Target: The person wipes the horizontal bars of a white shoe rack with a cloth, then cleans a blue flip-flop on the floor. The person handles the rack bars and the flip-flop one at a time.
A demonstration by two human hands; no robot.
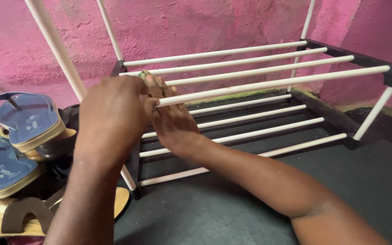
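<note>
both arms stretched forward, left hand (112, 115) curled with its back up, right hand (171, 120) tucked right against it, fingers (156, 86) pointing away

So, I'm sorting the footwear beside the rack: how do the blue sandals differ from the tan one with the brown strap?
The blue sandals have blue footbeds and thin thong straps; the tan sandal has a pale tan footbed and a broad brown arched strap. The blue sandals sit tilted on the heap, higher up; the tan sandal lies flat, lowest and nearest the camera. Both lie left of the rack, untouched by either hand.
</note>
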